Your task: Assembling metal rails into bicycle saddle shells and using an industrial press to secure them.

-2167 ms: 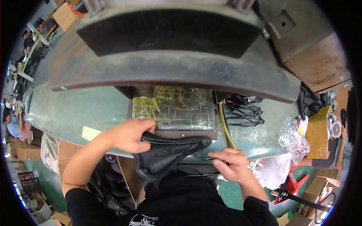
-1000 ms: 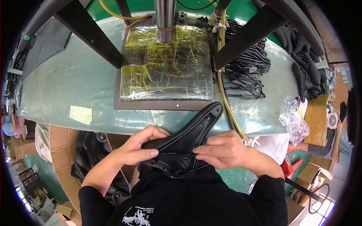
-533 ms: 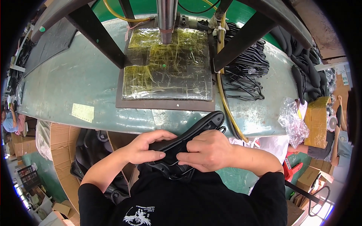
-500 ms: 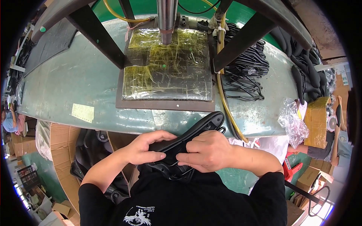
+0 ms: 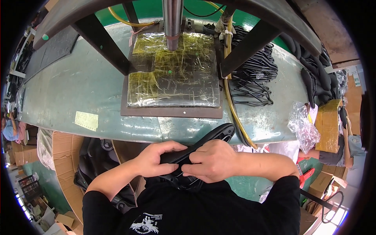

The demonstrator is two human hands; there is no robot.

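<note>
A black bicycle saddle (image 5: 215, 134) is held in front of my chest, its narrow end pointing up and to the right by the table's near edge. My left hand (image 5: 158, 159) grips its left side, with thumb and fingers wrapped around the body. Fingers curled, my right hand (image 5: 213, 161) is closed at the saddle's underside, apparently on a thin black rail that is mostly hidden by the fingers. The saddle's wide end lies low against my black shirt, partly covered by my hands.
Beyond the saddle stands a press with a steel ram (image 5: 172, 25) above a taped pad (image 5: 174, 86). Dark frame legs (image 5: 103, 47) flank it. Black wire rails (image 5: 256, 70) and a yellow hose (image 5: 231, 102) lie right. A cardboard box (image 5: 64, 160) holds black saddles; more saddles (image 5: 319, 74) are piled far right.
The saddle's narrow end has dropped slightly toward me and rolled, showing more of its smooth outer side. Both hands keep their grip, shifting only a little.
</note>
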